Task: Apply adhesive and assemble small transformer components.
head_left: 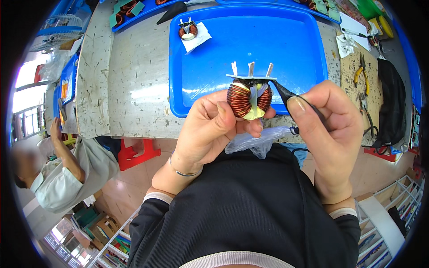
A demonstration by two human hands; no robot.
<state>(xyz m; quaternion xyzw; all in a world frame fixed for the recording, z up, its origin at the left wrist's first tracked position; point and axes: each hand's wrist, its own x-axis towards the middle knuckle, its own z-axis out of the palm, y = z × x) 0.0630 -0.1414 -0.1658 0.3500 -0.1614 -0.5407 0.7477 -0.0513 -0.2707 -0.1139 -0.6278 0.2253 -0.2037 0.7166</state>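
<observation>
My left hand (208, 120) grips a copper-wound toroidal coil (239, 99) from below and its left side. A thin flat board (252, 77) sits across the coil's top, with three pale leads standing up from it. Black material shows between board and windings, and a yellowish piece lies at the coil's bottom. In my right hand (333, 129), pinched between thumb and fingers, is a black tapered applicator (286, 94). Its narrow tip meets the right end of the board or lies just beside it. Clear plastic film (259, 142) hangs below the hands.
A blue tray (286, 49) lies ahead on the worn bench (138, 89), holding another coil (187, 31) on white paper. Yellow-handled pliers (360, 73) and black cloth (391, 98) are at the right. Another person (71, 174) works at the left, near a red stool (140, 154).
</observation>
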